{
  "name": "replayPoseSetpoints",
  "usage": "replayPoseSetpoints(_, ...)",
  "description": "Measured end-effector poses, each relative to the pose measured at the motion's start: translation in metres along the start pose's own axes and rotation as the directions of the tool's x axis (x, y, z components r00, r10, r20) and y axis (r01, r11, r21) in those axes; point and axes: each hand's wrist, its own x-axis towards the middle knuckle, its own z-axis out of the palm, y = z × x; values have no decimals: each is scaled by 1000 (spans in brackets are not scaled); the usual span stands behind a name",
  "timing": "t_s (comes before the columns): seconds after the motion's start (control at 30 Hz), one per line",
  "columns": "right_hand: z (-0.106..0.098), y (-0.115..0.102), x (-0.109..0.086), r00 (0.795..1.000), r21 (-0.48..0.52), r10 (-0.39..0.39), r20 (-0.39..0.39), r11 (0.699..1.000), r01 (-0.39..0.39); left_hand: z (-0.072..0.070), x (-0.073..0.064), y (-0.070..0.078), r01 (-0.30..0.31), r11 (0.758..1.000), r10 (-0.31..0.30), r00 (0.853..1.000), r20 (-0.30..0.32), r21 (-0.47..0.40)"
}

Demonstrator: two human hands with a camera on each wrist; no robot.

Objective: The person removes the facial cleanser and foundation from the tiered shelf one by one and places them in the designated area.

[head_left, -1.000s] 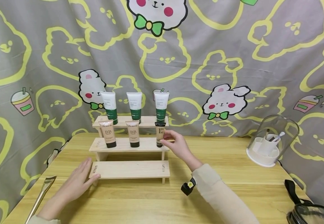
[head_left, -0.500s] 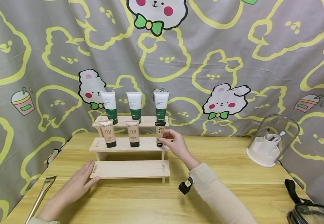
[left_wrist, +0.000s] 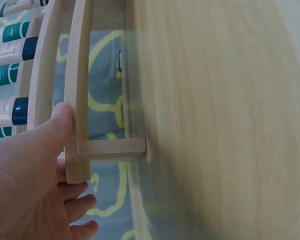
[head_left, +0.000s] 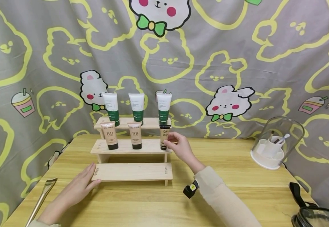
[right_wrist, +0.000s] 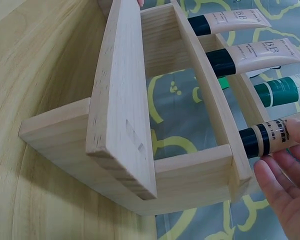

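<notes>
My right hand (head_left: 179, 146) pinches a small tan tube with black ends (head_left: 163, 136) between thumb and fingers. The tube stands upright at the right end of the middle tier of a three-step wooden display stand (head_left: 124, 171). In the right wrist view, its dark cap (right_wrist: 249, 143) is right at the shelf. Two beige BB cream tubes (head_left: 109, 135) share that tier, caps down. At the stand's lower left, my left hand (head_left: 77, 186) touches the bottom tier, its fingers extended along the end. The left wrist view shows its thumb (left_wrist: 60, 122) against the board.
White-and-green tubes (head_left: 136, 107) line the top tier. A gold flat-headed tool (head_left: 41, 198) lies at the table's left. Far right are a clear-domed white holder (head_left: 269, 151) with brushes and a black-trimmed transparent bag (head_left: 317, 217). A patterned curtain (head_left: 181, 63) hangs behind.
The small tan tube has shifted slightly right along the middle tier and its printed face has turned, with my right hand on it. My left hand has stayed nearly in place at the stand.
</notes>
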Motion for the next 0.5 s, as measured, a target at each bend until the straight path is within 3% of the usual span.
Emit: replayPoseSetpoints(0.5,-51,13,-16,991,56,130,-2,990,-130,-2,1,1,24,1000,-24,999,23,6)
